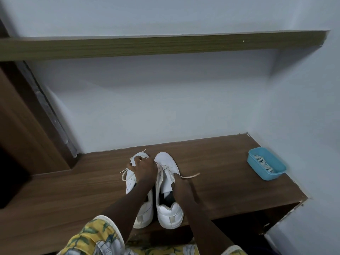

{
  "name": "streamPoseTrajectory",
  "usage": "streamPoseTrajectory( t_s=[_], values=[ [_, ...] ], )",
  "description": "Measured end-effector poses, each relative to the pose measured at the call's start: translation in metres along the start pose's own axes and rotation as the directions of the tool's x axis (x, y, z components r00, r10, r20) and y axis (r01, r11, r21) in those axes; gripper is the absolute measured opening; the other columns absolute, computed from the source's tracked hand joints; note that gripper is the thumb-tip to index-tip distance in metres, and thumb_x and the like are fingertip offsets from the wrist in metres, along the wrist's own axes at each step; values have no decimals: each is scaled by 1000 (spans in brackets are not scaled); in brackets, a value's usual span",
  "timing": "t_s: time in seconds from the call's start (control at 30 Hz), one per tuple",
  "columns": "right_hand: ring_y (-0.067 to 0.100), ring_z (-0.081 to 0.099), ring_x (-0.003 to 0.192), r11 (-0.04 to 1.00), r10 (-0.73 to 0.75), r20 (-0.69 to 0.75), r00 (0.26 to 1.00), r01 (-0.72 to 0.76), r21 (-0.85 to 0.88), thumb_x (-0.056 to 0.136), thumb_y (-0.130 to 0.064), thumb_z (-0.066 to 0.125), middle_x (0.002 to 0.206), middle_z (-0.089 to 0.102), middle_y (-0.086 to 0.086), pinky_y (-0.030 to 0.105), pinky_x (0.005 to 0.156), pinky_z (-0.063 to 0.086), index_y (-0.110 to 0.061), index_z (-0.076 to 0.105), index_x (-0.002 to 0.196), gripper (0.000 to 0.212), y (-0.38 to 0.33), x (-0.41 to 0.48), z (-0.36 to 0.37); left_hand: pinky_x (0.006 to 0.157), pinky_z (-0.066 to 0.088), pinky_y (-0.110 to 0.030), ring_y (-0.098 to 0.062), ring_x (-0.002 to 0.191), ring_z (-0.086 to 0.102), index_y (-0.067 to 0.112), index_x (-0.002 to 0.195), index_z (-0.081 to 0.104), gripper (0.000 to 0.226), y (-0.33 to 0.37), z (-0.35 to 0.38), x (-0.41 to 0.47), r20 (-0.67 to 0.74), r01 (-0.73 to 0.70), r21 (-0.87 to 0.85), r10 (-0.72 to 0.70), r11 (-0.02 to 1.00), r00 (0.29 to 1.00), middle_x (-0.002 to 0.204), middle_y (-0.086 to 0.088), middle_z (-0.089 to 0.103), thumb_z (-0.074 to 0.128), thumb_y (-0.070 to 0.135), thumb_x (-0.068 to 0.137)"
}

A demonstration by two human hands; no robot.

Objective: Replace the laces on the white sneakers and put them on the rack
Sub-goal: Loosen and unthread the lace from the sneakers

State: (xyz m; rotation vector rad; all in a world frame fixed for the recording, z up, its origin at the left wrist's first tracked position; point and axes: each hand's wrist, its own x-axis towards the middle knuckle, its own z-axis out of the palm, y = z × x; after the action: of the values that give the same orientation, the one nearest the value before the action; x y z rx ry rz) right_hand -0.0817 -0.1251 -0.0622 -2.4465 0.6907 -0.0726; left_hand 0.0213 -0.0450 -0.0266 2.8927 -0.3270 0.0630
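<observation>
On the wooden desk [220, 162] two white sneakers stand side by side. The left hand [144, 169] curls around the front of the left sneaker [145, 212]. On the right sneaker [165, 161], the right hand [181, 183] pinches a loose lace [191, 175]. Well apart, a blue tub [266, 175] holds coiled laces [262, 161].

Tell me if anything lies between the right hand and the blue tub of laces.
Nothing visible does. Only the wooden bench separates the right hand from the blue tub; the lace it pinches trails that way.
</observation>
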Motion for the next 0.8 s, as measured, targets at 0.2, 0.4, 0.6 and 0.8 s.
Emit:
streamPoseTrajectory(
  t_s=[0.2, 0.4, 0.6, 0.8],
  values=[
    [27, 56, 111, 999, -16, -20, 1000, 15, -34, 96, -12, 41, 118, 61, 13, 32, 85, 42, -11, 48, 126, 30, 1, -1, -4, 98, 31, -46, -24, 111, 41, 19, 99, 65, 26, -15, -2, 5, -22, 162, 28, -161, 986, 987, 100, 2, 65, 41, 14, 91],
    [27, 56, 112, 998, -21, -29, 999, 20, -53, 96, -12, 40, 120, 61, 12, 31, 85, 41, -11, 48, 126, 31, 0, -3, -6, 103, 20, -53, -28, 135, 22, 22, 128, 47, 40, -4, 5, -3, 10, -127, 29, 126, 992, 992, 132, 4, 50, 47, 35, 90],
    [26, 58, 108, 1000, -19, -32, 999, 19, 4, 96, -12, 42, 117, 63, 12, 30, 84, 41, -11, 50, 124, 29, 0, -3, -5, 101, 15, -53, -22, 134, 28, 20, 100, 69, 30, 15, 10, -11, 87, -420, 184, 411, 889, 908, 104, 6, 65, 42, 22, 89],
    [23, 57, 111, 999, -41, -44, 998, 39, -37, 98, -14, 40, 120, 62, 9, 27, 84, 41, -12, 49, 127, 30, 2, -3, -6, 104, 20, -53, -22, 130, 31, 15, 101, 67, 26, 18, 2, -10, 121, -397, 246, 379, 884, 918, 102, 3, 66, 44, 11, 89]
  ],
)
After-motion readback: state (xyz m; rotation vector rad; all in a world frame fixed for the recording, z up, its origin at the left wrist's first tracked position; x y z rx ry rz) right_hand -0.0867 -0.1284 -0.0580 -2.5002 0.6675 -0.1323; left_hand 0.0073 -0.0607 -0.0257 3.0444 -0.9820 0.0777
